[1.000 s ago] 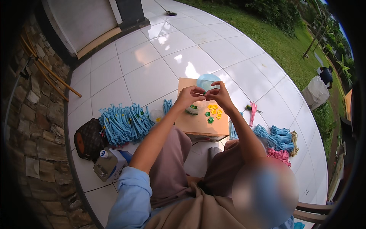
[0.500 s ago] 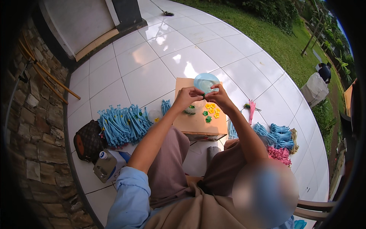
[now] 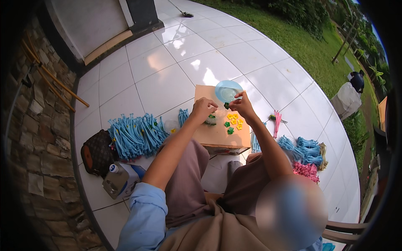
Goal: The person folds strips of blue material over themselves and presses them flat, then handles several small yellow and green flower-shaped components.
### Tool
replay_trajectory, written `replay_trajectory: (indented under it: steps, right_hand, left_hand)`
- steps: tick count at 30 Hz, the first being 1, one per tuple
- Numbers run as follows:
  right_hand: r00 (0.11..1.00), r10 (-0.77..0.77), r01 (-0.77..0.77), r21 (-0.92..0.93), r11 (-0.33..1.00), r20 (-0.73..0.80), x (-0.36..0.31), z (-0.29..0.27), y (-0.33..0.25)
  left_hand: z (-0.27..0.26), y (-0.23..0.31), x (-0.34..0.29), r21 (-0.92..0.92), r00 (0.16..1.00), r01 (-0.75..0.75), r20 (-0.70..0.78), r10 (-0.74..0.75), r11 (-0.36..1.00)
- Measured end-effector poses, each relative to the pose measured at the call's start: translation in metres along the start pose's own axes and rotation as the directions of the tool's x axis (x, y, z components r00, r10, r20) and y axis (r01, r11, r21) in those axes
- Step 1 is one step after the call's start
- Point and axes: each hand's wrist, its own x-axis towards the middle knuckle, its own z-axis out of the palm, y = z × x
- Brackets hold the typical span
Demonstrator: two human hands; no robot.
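My right hand [image 3: 243, 104] pinches a small dark green flower [image 3: 226, 106] between its fingertips, above a cardboard box [image 3: 203, 136]. To its left, my left hand [image 3: 202, 108] is closed with fingertips together; whatever it may hold is too small to make out. Below my hands on the box top lie several yellow flowers [image 3: 233, 119] and green flowers [image 3: 230, 131]. A clear container with green pieces [image 3: 210, 121] sits beside my left wrist, partly hidden by it. Behind my hands stands a light blue dish [image 3: 226, 87] at the box's far edge.
Bundles of light blue stems [image 3: 136, 134] lie on the tiles at left, near a brown bag [image 3: 98, 152] and a metal can [image 3: 117, 184]. More blue bundles [image 3: 307, 148], pink bundles [image 3: 307, 170] and a pink bunch [image 3: 277, 123] lie at right. A stone wall [image 3: 33, 167] borders the left.
My hands, which met over the green piece, have come apart. The left has drawn back leftward, and the green flower stays in my right fingertips.
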Motion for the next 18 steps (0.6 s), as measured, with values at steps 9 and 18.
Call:
replay_trajectory:
  steps: [9, 18]
  right_hand:
    - [0.997, -0.009, 0.014, -0.069, 0.998, 0.078, -0.008, 0.011, -0.006]
    - [0.981, -0.175, 0.184, -0.672, 0.717, 0.081, -0.005, -0.025, -0.007]
  left_hand:
    - [0.007, 0.016, 0.000, -0.158, 0.990, -0.089, 0.097, 0.105, 0.983]
    - [0.004, 0.021, -0.007, -0.204, 0.974, 0.041, 0.225, 0.006, 0.978]
